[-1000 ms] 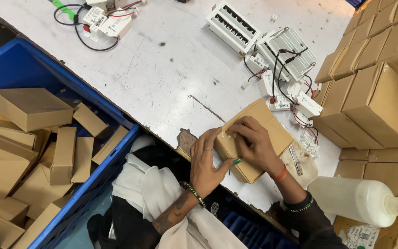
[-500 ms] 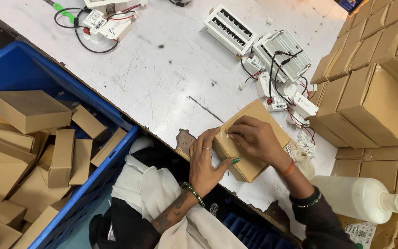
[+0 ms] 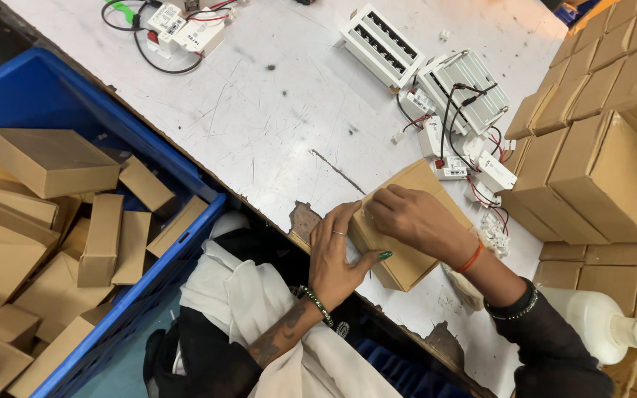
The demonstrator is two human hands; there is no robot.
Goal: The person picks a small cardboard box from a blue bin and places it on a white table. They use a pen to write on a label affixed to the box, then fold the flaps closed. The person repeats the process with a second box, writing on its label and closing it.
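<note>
A small brown cardboard box lies at the near edge of the white worktable. My left hand grips its near side, thumb along the lower edge. My right hand lies on top of the box, fingers pressing at its upper left corner. Both hands hold the box against the table edge.
A blue crate at the left holds several folded cardboard boxes. Stacked brown boxes fill the right side. White light fixtures with wired drivers lie beyond the box, more wired parts at the far left. A white plastic bottle lies at lower right.
My right hand has shifted slightly left across the box top toward its corner. The left hand keeps its grip and the box stays in place.
</note>
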